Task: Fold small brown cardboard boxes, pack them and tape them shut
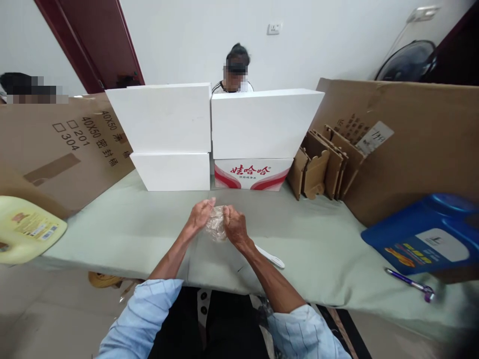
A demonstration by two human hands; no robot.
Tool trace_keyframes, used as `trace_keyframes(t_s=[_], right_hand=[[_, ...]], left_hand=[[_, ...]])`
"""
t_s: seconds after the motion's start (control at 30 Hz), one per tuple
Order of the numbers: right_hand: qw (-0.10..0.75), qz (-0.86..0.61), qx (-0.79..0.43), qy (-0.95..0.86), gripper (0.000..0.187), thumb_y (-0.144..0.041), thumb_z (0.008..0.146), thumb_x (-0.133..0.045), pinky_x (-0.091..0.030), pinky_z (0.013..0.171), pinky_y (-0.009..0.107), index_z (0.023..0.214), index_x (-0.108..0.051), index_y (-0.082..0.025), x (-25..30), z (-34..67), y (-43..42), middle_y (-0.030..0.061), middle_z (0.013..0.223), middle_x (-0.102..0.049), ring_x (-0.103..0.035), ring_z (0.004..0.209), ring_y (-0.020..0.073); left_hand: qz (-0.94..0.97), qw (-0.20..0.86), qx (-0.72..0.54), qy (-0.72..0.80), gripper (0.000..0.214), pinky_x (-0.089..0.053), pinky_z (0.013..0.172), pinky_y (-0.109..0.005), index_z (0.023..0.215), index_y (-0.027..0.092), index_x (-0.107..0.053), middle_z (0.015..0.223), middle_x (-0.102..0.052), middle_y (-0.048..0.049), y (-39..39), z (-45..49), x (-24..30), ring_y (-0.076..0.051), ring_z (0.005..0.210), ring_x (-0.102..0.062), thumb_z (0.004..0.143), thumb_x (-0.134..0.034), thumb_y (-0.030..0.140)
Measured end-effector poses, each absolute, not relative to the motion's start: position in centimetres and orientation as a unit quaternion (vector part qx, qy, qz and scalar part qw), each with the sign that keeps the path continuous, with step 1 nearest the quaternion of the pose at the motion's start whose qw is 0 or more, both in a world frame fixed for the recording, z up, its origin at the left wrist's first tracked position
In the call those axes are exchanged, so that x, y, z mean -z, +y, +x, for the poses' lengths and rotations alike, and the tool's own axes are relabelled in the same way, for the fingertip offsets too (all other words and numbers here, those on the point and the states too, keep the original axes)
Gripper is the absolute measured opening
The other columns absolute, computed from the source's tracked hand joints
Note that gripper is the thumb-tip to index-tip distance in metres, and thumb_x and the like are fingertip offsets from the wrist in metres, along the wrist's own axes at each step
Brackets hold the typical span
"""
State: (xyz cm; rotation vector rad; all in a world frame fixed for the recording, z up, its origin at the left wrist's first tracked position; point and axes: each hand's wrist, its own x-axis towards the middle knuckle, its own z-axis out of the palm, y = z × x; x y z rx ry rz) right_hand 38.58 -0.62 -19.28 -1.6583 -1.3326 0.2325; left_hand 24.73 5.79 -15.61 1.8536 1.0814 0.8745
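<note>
My left hand [199,215] and my right hand [235,227] meet over the middle of the pale green table [130,229]. Both pinch a small crumpled clear plastic bag [216,225] held between them, just above the table top. Its contents are too small to make out. A flat white strip [271,257] lies on the table beside my right forearm.
White boxes [164,119] and a red-printed carton [251,173] are stacked at the back, with a person seated behind them. Large cardboard sheets [411,144] stand on both sides, folded cardboard inserts [322,167] at right. A yellow jug [26,227] lies left, a blue jug [426,234] and purple pen [409,284] right.
</note>
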Motion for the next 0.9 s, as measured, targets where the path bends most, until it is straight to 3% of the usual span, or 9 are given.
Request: trace_keyframes(t_s=[0.13, 0.27, 0.37, 0.57, 0.73, 0.8, 0.9], right_hand=[[0.465, -0.667, -0.107, -0.573, 0.046, -0.054, 0.112, -0.040, -0.037, 0.067, 0.028, 0.093, -0.068, -0.023, 18.6, 38.1, -1.7, 0.0036, 0.076, -0.069, -0.059, 0.067, 0.0186], [0.461, -0.659, -0.122, -0.581, 0.052, -0.056, 0.113, -0.032, -0.040, 0.067, 0.029, 0.092, -0.067, -0.023, 18.1, 38.4, -2.4, 0.0032, 0.074, -0.069, -0.059, 0.065, 0.0191], [0.462, -0.658, -0.129, -0.581, 0.047, -0.057, 0.109, -0.041, -0.042, 0.069, 0.031, 0.087, -0.066, -0.023, 17.7, 38.8, -2.5, 0.0042, 0.072, -0.068, -0.060, 0.066, 0.0210], [0.492, -0.642, -0.170, -0.564, 0.048, -0.059, 0.106, -0.046, -0.050, 0.074, 0.032, 0.128, -0.063, -0.021, 17.7, 38.1, -3.5, 0.0078, 0.100, -0.078, -0.072, 0.084, 0.0250], [0.491, -0.635, -0.210, -0.558, 0.047, -0.061, 0.101, -0.055, -0.052, 0.077, 0.034, 0.123, -0.065, -0.020, 18.5, 38.3, -4.5, 0.0087, 0.098, -0.078, -0.071, 0.084, 0.0261], [0.489, -0.628, -0.237, -0.557, 0.048, -0.062, 0.097, -0.061, -0.054, 0.076, 0.033, 0.122, -0.067, -0.020, 18.7, 39.3, -4.1, 0.0063, 0.097, -0.078, -0.071, 0.083, 0.0243], [0.500, -0.645, -0.257, -0.517, 0.051, -0.061, 0.098, -0.062, -0.055, 0.071, 0.031, 0.126, -0.066, -0.019, 18.7, 41.7, -1.6, 0.0047, 0.095, -0.076, -0.068, 0.078, 0.0209]], left_hand=[[0.714, 0.404, -0.376, 0.430, 0.072, -0.024, 0.053, -0.028, 0.056, 0.025, -0.031, 0.055, -0.031, 0.0035, 5.2, 24.9, 16.0, -0.012, 0.056, -0.031, 0.094, -0.042, 0.084], [0.707, 0.404, -0.395, 0.425, 0.073, -0.022, 0.054, -0.029, 0.054, 0.024, -0.031, 0.056, -0.030, 0.0034, 4.4, 25.2, 16.3, -0.011, 0.056, -0.029, 0.092, -0.048, 0.083], [0.707, 0.417, -0.390, 0.417, 0.073, -0.025, 0.053, -0.028, 0.055, 0.023, -0.035, 0.055, -0.034, 0.0031, 4.5, 25.0, 16.3, -0.012, 0.056, -0.034, 0.091, -0.048, 0.085], [0.685, 0.424, -0.406, 0.432, 0.069, -0.034, 0.055, -0.027, 0.062, 0.021, -0.052, 0.058, -0.046, 0.0015, 5.3, 24.6, 16.7, -0.015, 0.062, -0.046, 0.095, -0.047, 0.081], [0.682, 0.437, -0.393, 0.435, 0.064, -0.037, 0.056, -0.027, 0.065, 0.020, -0.059, 0.058, -0.049, 0.0028, 5.4, 25.3, 17.7, -0.015, 0.060, -0.048, 0.090, -0.059, 0.078], [0.682, 0.437, -0.395, 0.433, 0.057, -0.041, 0.060, -0.026, 0.074, 0.019, -0.064, 0.063, -0.056, 0.0027, 5.9, 24.9, 17.9, -0.015, 0.062, -0.052, 0.090, -0.064, 0.074], [0.680, 0.421, -0.413, 0.435, 0.043, -0.050, 0.074, -0.027, 0.101, 0.020, -0.071, 0.087, -0.072, -0.0008, 7.0, 22.9, 18.2, -0.017, 0.079, -0.063, 0.094, -0.063, 0.062]])
